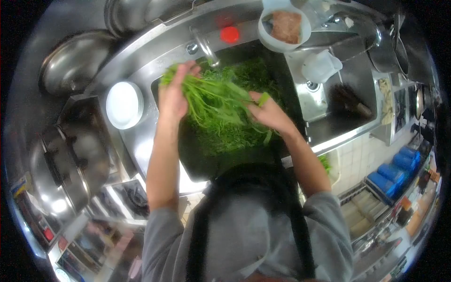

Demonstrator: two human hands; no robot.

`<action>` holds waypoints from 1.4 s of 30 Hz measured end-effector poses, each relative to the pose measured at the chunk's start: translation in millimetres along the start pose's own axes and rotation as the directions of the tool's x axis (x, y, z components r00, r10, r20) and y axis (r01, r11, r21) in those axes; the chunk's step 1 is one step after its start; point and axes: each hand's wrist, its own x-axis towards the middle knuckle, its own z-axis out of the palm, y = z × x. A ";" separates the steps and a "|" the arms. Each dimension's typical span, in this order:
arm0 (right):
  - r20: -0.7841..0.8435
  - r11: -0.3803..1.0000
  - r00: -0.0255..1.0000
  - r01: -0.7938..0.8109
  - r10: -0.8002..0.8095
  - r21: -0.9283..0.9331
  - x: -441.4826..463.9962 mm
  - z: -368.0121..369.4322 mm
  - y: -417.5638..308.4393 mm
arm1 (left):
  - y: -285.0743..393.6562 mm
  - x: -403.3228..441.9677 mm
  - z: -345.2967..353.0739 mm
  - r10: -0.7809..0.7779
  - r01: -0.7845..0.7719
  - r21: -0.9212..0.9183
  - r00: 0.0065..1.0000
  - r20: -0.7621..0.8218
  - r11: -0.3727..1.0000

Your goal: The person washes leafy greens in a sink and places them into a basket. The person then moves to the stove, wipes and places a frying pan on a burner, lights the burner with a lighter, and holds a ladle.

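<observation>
A bunch of long-stalked leafy greens (213,96) stretches between my two hands above the sink (190,162). My left hand (174,94) is closed around its left end, thumb and fingers pointing toward the faucet. At the other end, my right hand (270,113) grips the bunch, with a bit of green showing at its fingers. Below them, a mass of loose feathery greens (221,136) fills much of the sink. A metal faucet (204,47) reaches over the sink's far edge.
A stack of white plates (124,105) stands left of the sink. Behind the sink are a red lid (229,35) and a white container (284,44) holding something brown. A white jug (322,66) sits in the right basin (324,134). Large metal pans (75,61) lie at the far left.
</observation>
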 end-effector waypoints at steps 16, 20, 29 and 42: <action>-0.100 0.953 0.972 0.181 -0.211 -0.244 21.8 10.6 15.1 | -23.1 1.0 20.5 0.043 -0.083 0.383 0.993 0.112 0.920; -0.112 0.983 0.988 -0.125 0.110 -0.137 7.7 -4.0 12.7 | -20.2 -14.1 14.9 0.093 -0.209 0.618 0.972 0.215 0.758; -0.269 0.943 0.947 0.085 -0.177 -0.322 32.5 17.5 -3.6 | -58.4 -25.1 41.0 0.047 -0.179 0.659 0.976 0.212 0.731; -0.327 0.951 0.903 0.212 -0.279 -0.225 28.9 27.1 12.2 | -65.2 -11.7 39.5 -0.025 -0.044 0.348 0.982 0.189 0.936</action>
